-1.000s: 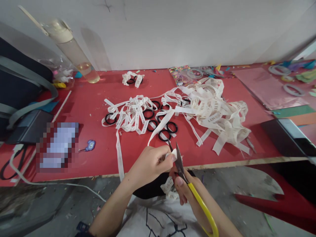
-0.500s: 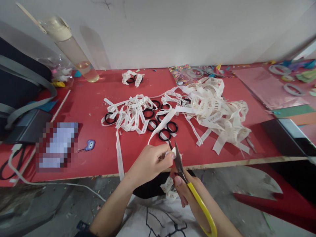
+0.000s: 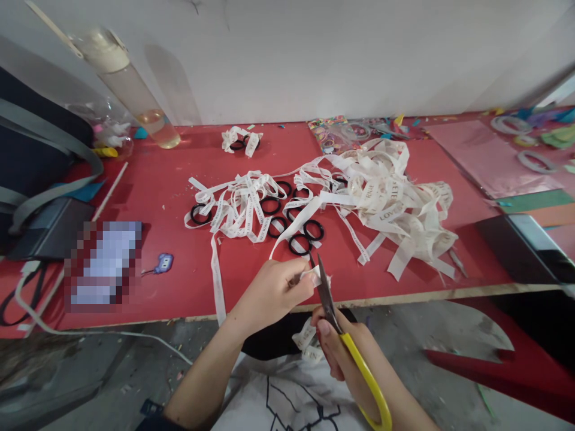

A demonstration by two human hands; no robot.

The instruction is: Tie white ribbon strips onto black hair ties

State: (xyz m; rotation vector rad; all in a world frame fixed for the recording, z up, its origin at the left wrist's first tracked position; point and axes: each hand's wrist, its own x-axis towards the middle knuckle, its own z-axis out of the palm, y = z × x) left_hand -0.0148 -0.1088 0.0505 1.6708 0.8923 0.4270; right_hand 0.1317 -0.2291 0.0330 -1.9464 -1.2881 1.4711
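Note:
My left hand is closed, pinching the end of a white ribbon between thumb and finger. The ribbon runs back over black rings to a large tangle of printed ribbon. Yellow-handled scissors are in my right hand, its fingers wrapped round them and partly hidden. Their blades point away from me, slightly apart, right beside the pinched ribbon end. A smaller heap of narrow printed ribbon lies left of the rings. Below my hands, more printed ribbon hangs near my lap.
A bottle stands at the back left of the red table. Left are a phone, a small purple charm and a dark box with a cable. Another dark box sits at the right edge.
The scissor blades have drawn slightly closer together beside the ribbon end, and the yellow handle has shifted a little left. My left hand stays almost in place.

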